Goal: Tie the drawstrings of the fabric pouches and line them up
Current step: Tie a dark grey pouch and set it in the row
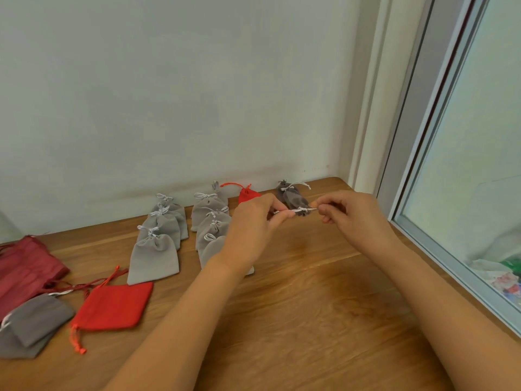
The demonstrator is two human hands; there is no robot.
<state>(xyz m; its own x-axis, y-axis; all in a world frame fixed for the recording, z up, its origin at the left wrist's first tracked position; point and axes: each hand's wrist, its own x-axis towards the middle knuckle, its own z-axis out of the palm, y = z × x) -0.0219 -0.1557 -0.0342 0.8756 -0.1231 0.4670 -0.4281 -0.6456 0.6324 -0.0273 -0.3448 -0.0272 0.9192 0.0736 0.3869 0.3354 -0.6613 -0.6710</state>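
Note:
My left hand and my right hand each pinch one end of the white drawstring of a small dark grey pouch, stretched between them above the table. Another dark grey pouch with a tied bow lies just behind it. A red pouch sits partly hidden behind my left hand. Two columns of light grey tied pouches lie to the left, one column and the other. At the near left lie an untied red pouch and dark grey pouches.
A wooden table runs up to a pale wall. A window frame borders the table on the right. Maroon fabric pouches are piled at the far left edge.

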